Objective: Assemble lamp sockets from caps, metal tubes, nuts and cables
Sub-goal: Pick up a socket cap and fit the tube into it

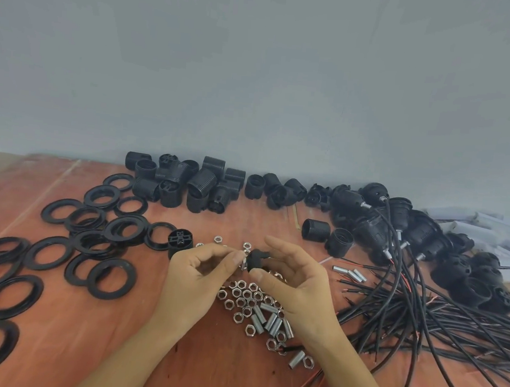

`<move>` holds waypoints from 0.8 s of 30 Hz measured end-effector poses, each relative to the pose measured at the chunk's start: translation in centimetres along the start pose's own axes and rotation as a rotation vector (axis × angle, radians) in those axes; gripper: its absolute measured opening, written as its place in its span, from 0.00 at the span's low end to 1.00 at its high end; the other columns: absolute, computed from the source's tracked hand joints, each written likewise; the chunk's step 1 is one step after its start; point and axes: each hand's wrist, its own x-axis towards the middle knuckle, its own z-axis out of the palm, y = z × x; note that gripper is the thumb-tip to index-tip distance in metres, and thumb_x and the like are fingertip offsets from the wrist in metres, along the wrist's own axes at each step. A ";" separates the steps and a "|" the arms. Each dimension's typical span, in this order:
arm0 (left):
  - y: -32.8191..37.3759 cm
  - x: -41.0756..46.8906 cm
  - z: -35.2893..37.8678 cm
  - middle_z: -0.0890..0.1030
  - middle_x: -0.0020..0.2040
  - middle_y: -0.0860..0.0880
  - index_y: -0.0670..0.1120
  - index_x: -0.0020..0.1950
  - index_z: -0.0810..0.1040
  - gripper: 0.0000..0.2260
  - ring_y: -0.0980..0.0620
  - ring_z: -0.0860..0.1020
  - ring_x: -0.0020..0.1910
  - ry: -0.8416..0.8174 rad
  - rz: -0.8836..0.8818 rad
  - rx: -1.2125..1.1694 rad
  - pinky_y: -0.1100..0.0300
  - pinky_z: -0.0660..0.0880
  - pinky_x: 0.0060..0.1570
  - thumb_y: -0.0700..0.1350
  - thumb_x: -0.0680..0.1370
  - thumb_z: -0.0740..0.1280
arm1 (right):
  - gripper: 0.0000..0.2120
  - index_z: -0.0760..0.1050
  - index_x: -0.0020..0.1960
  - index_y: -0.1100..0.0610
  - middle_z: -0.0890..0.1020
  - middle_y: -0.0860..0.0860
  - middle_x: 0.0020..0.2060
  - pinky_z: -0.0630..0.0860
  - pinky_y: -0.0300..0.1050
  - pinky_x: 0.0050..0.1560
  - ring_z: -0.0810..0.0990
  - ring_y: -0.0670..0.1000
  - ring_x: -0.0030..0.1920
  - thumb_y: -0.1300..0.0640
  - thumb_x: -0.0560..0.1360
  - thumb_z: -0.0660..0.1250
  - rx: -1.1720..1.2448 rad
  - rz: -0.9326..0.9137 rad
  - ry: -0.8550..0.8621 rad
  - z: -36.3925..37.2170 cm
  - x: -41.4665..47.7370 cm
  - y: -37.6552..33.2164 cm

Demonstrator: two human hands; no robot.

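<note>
Assembly is partly complete. The right hand (298,283) grips a black cap (255,259) above the worktop (80,347). The left hand (196,281) pinches what appears to be a nut (244,264) against the cap. Several wired sockets (377,225) lie at the rear right. Many loose nuts (243,297), metal tubes (270,319) and cables (437,320) remain, so most units are judged outstanding.

The tabletop (80,347) was reddish-brown with pale streaks of grain. The rings (11,340) on the left and the ribbed caps (200,182) at the far edge were black. The nuts (240,294) and tubes (270,321) were silvery, the cables (421,319) on the right black with red cores, and the wall (258,70) grey-blue.
</note>
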 end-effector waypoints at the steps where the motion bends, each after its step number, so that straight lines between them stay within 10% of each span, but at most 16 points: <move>1: 0.0 0.0 0.1 0.85 0.36 0.52 0.52 0.44 0.85 0.04 0.60 0.81 0.34 0.007 -0.003 -0.016 0.70 0.75 0.36 0.48 0.72 0.71 | 0.23 0.79 0.59 0.56 0.86 0.51 0.50 0.79 0.41 0.49 0.84 0.49 0.50 0.60 0.64 0.77 0.013 0.003 -0.003 0.0 0.0 0.0; 17: 0.1 -0.2 -0.1 0.85 0.42 0.55 0.53 0.47 0.85 0.05 0.55 0.83 0.43 -0.075 0.124 0.078 0.67 0.76 0.44 0.52 0.74 0.73 | 0.14 0.83 0.49 0.55 0.86 0.57 0.39 0.79 0.39 0.33 0.84 0.52 0.36 0.51 0.67 0.74 -0.018 0.042 0.050 0.0 0.2 -0.2; 24: 0.1 -0.4 0.0 0.84 0.40 0.53 0.53 0.48 0.85 0.04 0.53 0.82 0.41 -0.112 0.211 0.126 0.67 0.75 0.42 0.46 0.74 0.72 | 0.30 0.76 0.42 0.65 0.80 0.57 0.24 0.71 0.40 0.21 0.79 0.53 0.22 0.35 0.70 0.63 -0.098 0.108 0.075 0.5 -0.2 -0.4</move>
